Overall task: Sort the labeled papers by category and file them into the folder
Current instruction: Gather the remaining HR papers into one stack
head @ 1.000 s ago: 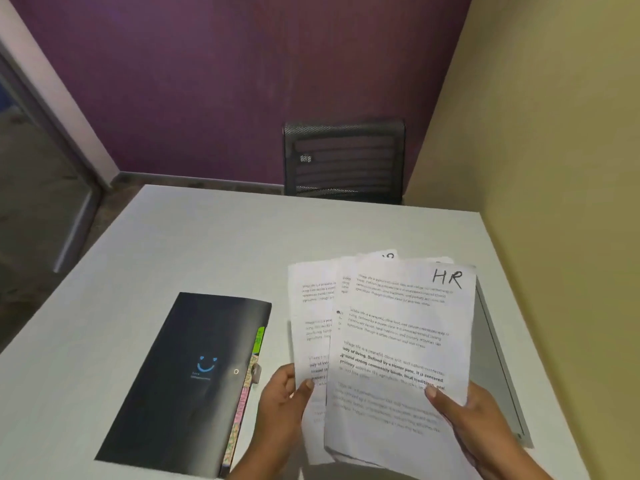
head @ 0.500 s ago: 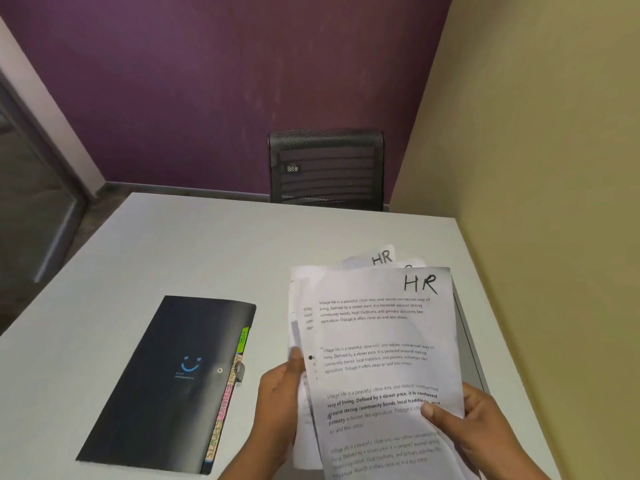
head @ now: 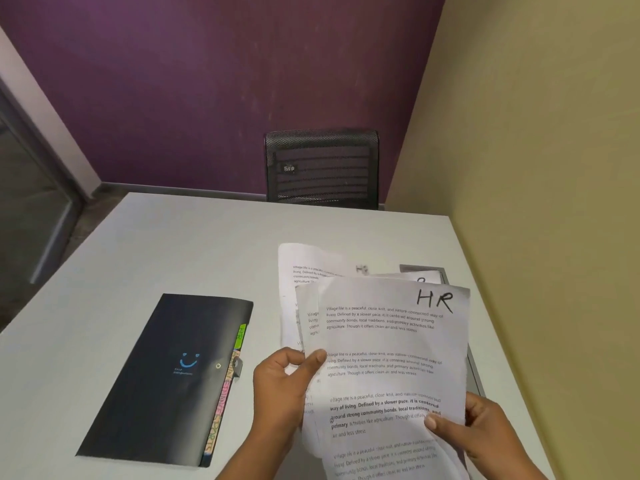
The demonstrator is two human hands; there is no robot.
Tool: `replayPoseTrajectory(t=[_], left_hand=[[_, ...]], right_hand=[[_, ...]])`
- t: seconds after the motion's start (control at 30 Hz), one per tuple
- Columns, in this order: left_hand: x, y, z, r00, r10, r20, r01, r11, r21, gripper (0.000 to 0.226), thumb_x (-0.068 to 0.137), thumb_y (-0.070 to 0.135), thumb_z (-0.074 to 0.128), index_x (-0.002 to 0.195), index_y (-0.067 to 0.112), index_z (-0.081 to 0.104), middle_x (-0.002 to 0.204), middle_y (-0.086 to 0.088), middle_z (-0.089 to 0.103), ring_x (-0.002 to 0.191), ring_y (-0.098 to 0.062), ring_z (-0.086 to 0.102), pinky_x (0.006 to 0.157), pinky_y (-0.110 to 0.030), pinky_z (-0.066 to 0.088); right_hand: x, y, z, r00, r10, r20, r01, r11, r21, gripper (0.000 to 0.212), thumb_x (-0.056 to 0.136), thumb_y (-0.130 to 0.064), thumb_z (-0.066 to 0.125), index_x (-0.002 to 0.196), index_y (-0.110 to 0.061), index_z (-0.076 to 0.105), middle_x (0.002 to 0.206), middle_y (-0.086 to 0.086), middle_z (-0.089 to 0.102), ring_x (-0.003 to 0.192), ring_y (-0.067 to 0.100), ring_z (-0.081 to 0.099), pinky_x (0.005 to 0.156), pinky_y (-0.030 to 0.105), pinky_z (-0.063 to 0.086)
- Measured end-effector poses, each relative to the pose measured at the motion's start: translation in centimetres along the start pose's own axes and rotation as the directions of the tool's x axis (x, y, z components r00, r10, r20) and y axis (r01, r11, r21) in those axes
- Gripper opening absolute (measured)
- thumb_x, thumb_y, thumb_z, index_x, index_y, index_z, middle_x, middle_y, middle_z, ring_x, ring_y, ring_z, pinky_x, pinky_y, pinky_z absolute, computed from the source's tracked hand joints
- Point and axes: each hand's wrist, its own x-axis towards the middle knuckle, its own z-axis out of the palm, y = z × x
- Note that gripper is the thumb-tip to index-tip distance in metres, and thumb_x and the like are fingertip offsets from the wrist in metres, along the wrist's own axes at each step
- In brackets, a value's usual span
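Observation:
I hold a fanned stack of printed papers [head: 391, 344] above the table's right side. The top sheet bears a handwritten "HR" at its upper right corner. My left hand [head: 284, 386] pinches the stack's left edge, thumb on top. My right hand [head: 481, 434] grips the lower right corner, thumb on the top sheet. Another sheet behind also shows part of a handwritten label, too faint to read. A black expanding folder [head: 166, 375] with a blue smile mark lies shut on the table to the left, coloured labelled tabs showing along its right edge.
The white table [head: 194, 251] meets a yellow wall on the right. A grey flat panel [head: 474, 368] lies on the table under the papers. A black mesh chair [head: 322, 168] stands beyond the far edge, against a purple wall.
The sheets behind have fanned out further to the left under my left hand. My left thumb has shifted along the stack's left edge; my right hand keeps its grip.

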Motion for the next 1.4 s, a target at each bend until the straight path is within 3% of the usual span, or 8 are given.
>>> replayPoseTrajectory(t=[0.17,0.3,0.5,0.67,0.9,1.1,1.2,1.4], left_hand=[[0.1,-0.4,0.1,1.0,0.016,-0.003,-0.016,1.0,0.022,0.032,0.079,0.011,0.079,0.068,0.007,0.05,0.079,-0.012,0.078,0.057,-0.022,0.068,0.037,-0.024,0.045],[1.2,-2.7,-0.5,0.998,-0.017,-0.064,0.025,0.992,0.126,0.023,0.086,0.014,0.075,0.08,0.008,0.054,0.086,-0.005,0.077,0.064,-0.025,0.072,0.037,-0.025,0.046],[3.7,-10.4,-4.7,0.959,-0.203,-0.198,0.259,0.913,0.315,0.086,0.084,0.009,0.074,0.149,0.032,0.024,0.123,0.01,0.054,0.106,-0.021,0.059,0.086,-0.047,0.058],[3.2,-13.7,-7.4,0.902,-0.352,-0.25,0.418,0.858,0.298,0.014,0.088,0.008,0.067,0.096,0.02,0.065,0.099,-0.008,0.074,0.083,-0.029,0.071,0.075,-0.048,0.061],[2.2,-12.6,-6.6,0.945,-0.306,-0.117,0.327,0.897,0.296,0.013,0.09,0.004,0.066,0.099,0.014,0.069,0.095,-0.004,0.074,0.08,-0.019,0.071,0.059,-0.027,0.056],[1.4,-9.8,-3.9,0.953,-0.303,0.016,0.301,0.952,0.05,0.015,0.096,0.023,0.063,0.103,0.012,0.07,0.095,-0.011,0.078,0.084,-0.03,0.075,0.071,-0.04,0.061],[1.5,-8.7,-3.2,0.953,-0.301,-0.044,0.3,0.954,-0.022,0.036,0.102,0.04,0.046,0.094,0.012,0.068,0.085,-0.01,0.077,0.075,-0.026,0.073,0.064,-0.033,0.057],[2.1,-8.6,-3.8,0.98,-0.197,-0.023,0.198,0.98,0.027,0.02,0.101,0.017,0.054,0.106,0.011,0.071,0.092,-0.008,0.078,0.084,-0.026,0.075,0.071,-0.038,0.062]], right_hand=[[0.0,0.5,-1.0,0.982,0.125,0.14,-0.117,0.991,-0.061,0.029,0.066,0.0,0.087,0.094,0.0,0.079,0.094,0.02,0.077,0.089,0.032,0.075,0.068,0.023,0.058],[0.5,2.7,-0.4,0.973,0.222,0.068,-0.204,0.956,-0.211,0.012,0.082,0.006,0.073,0.086,-0.005,0.078,0.058,-0.001,0.071,0.041,-0.001,0.058,0.045,0.007,0.04],[0.7,8.6,0.1,0.927,0.368,-0.076,-0.357,0.798,-0.485,0.018,0.079,-0.008,0.077,0.069,-0.023,0.077,0.071,-0.01,0.077,0.064,0.004,0.07,0.059,0.019,0.052],[-0.3,10.3,0.2,0.932,0.348,-0.097,-0.347,0.79,-0.505,0.016,0.085,-0.012,0.072,0.078,-0.025,0.079,0.073,-0.011,0.078,0.07,0.01,0.074,0.062,0.025,0.053],[-0.1,9.8,1.0,0.959,0.267,-0.094,-0.283,0.906,-0.314,0.009,0.089,-0.006,0.069,0.091,-0.01,0.077,0.083,0.003,0.08,0.073,0.021,0.077,0.065,0.035,0.06],[2.3,8.1,2.7,0.972,0.237,-0.006,-0.234,0.957,-0.174,0.022,0.085,-0.018,0.076,0.107,-0.014,0.072,0.098,0.002,0.079,0.09,0.021,0.076,0.084,0.044,0.06],[2.9,7.7,3.0,0.975,0.221,-0.036,-0.224,0.96,-0.168,0.014,0.084,-0.018,0.076,0.095,-0.01,0.075,0.088,0.002,0.08,0.077,0.016,0.077,0.065,0.029,0.061],[2.1,7.6,2.6,0.964,0.263,-0.034,-0.263,0.965,-0.014,0.011,0.086,0.003,0.069,0.096,0.004,0.072,0.091,0.019,0.078,0.076,0.028,0.077,0.061,0.032,0.059]])
